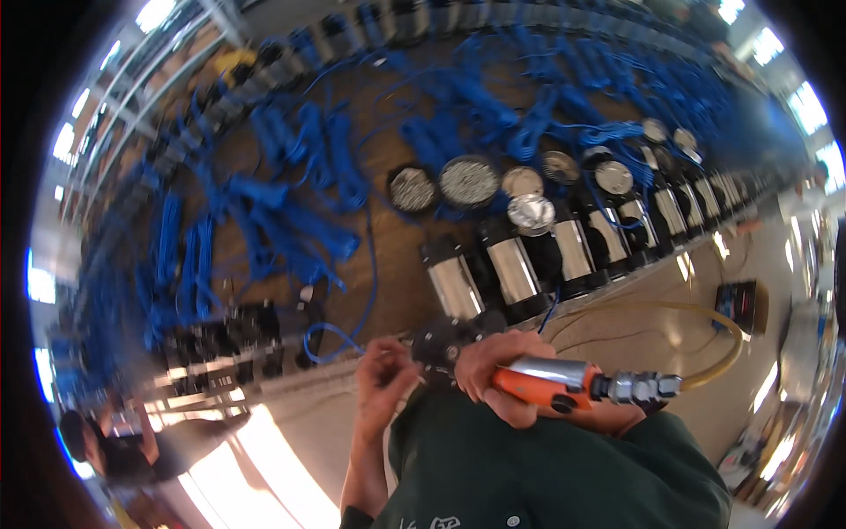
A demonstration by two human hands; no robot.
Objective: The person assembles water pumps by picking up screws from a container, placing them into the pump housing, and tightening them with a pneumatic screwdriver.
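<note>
My right hand (495, 375) is wrapped round an orange and silver air-powered tool (551, 379), its hose fitting pointing right. The tool's front end is hidden by my fingers. Just beyond that hand lies a black round part (436, 346) with small bolts in its face, at the table's near edge. My left hand (385, 383) is beside the part's left side, thumb and fingers curled together in a pinch. Whatever is between those fingertips is too small to make out. A blue cable (330, 339) loops on the table's edge near my left hand.
Silver and black cylindrical motors (511, 264) stand in a row along the table's near edge. Behind them are bowls of small metal parts (469, 181) and round metal discs (531, 213). Blue cable bundles (264, 220) cover the table. A yellow air hose (736, 344) curves right. Someone (110, 441) is at left.
</note>
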